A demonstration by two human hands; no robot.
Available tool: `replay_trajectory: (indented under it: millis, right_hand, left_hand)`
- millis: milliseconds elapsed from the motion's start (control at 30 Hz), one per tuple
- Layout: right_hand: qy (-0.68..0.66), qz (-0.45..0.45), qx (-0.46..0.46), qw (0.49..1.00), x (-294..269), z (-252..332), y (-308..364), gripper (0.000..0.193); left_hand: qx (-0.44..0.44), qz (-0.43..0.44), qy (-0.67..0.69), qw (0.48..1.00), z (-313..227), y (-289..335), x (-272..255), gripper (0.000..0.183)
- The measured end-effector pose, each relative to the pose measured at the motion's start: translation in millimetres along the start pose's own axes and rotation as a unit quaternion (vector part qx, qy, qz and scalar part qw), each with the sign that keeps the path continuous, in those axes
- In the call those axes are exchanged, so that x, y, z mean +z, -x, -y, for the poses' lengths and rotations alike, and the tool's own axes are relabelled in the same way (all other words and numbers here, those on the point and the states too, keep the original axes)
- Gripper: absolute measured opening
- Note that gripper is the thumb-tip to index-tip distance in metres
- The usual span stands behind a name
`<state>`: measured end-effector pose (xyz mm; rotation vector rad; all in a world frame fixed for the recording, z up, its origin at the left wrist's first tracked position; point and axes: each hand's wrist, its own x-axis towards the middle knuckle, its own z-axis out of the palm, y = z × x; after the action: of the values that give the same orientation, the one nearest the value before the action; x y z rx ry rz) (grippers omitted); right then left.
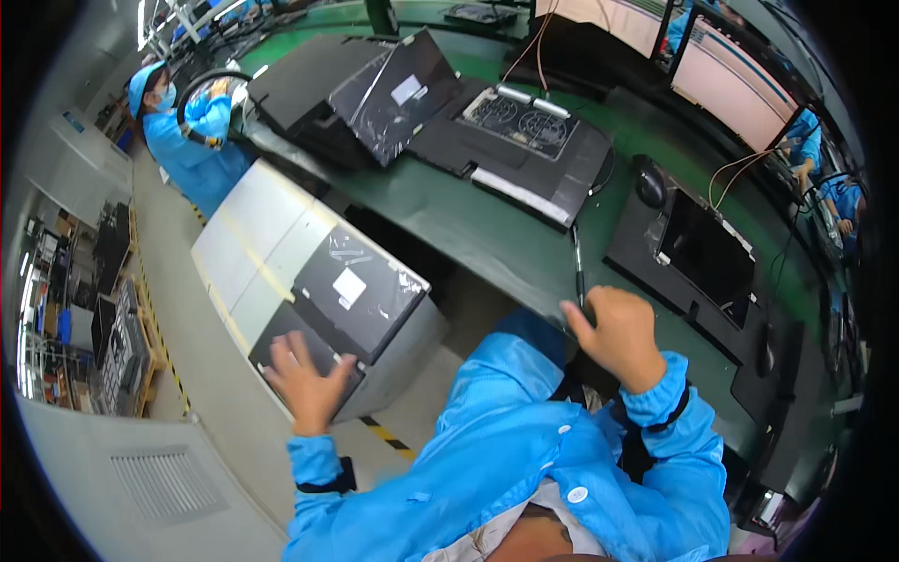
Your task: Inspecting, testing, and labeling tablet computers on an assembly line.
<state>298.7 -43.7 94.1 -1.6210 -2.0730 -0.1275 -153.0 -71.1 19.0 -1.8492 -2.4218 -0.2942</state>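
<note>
We look down at our two bare hands. Our left hand [309,393] is raised over the near end of a pale box [262,225] beside a green table [449,225]; its fingers are spread, with nothing between them. They overlap a flat black panel [309,318] on top of the box, and we cannot tell whether they touch it. Alongside, on the same box, lies a shiny dark panel [389,298] with a white label [349,288]. Our right hand [622,337] is at the table's near edge, thumb out to the left, other fingers curled; we cannot tell whether they close on anything. A thin tool [578,258] lies near that thumb. Farther right on the table are a dark screen [707,258] and a black mouse [650,186]. At the far left, a co-worker [187,145] wears a blue coat, cap and mask.
</note>
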Motion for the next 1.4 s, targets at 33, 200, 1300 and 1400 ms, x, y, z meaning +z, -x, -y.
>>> replay_trajectory:
  millis: [33, 200, 1300, 1400]
  right_hand:
    - [-0.009, 0.011, -0.007, 1.000, -1, 1, 4, 0.036]
    - [-0.025, -0.006, 0.008, 1.000, -7, -15, 36, 0.035]
    - [0.012, -0.149, 0.156, 0.976, -29, -64, 163, 0.021]
    - [0.027, -0.121, 0.115, 0.985, -31, -64, 143, 0.021]
  left_hand:
    - [0.060, 0.002, 0.027, 0.998, -21, 2, 7, 0.101]
    - [0.186, 0.020, 0.009, 0.982, -51, -17, 76, 0.079]
    - [0.045, -0.116, 0.021, 0.992, 80, -35, 82, 0.067]
    - [0.047, -0.133, 0.026, 0.990, 95, -41, 87, 0.065]
